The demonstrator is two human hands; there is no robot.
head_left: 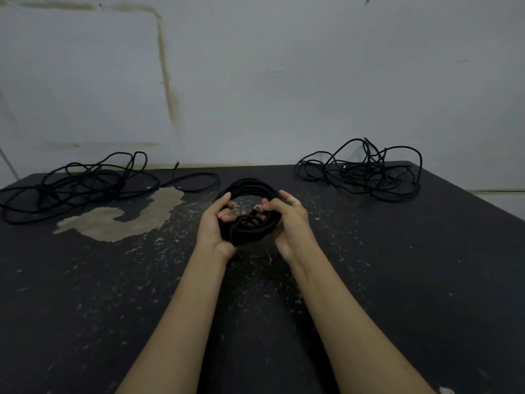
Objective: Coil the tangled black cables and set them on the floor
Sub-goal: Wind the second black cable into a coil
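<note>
I see a dark scuffed table [369, 280] against a pale wall [284, 81], tangled cables [85, 183] at both far corners. Centre: my left hand [214, 226] grips the limp, light coil [250, 189]; my right hand [287, 220] pinches its plug [257, 208]. Hold the bundled strands.

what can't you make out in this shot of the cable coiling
Head view only:
- Near side of the coiled cable: covered by left hand and right hand.
- Connector type: too small.
- Left tangle: cut by frame edge.
- Right tangle cable count: strands overlap.
</note>
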